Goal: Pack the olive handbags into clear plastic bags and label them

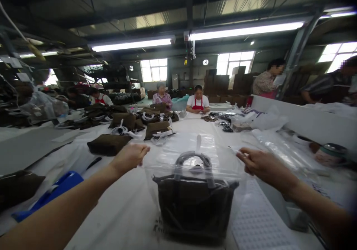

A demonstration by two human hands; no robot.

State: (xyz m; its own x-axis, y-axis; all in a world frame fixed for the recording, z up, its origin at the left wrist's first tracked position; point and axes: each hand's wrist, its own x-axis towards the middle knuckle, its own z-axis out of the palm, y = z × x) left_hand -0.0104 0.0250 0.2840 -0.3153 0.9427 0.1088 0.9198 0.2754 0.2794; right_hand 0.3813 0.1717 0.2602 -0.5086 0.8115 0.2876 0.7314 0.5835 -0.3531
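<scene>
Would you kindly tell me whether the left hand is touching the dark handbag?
Apart: the head view shows a plain gap between the left hand and the dark handbag, standing lower right.

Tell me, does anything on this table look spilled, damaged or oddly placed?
Nothing looks clearly spilled or damaged. The dark handbag stands upright inside a clear plastic bag, its upper edges apparently pinched by the left hand and right hand. The brown bags farther back look untidy, lying at mixed angles.

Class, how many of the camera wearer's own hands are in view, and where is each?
2. The left hand is above and left of the dark bag in the picture; the right hand is above and right. Neither is hidden.
</scene>
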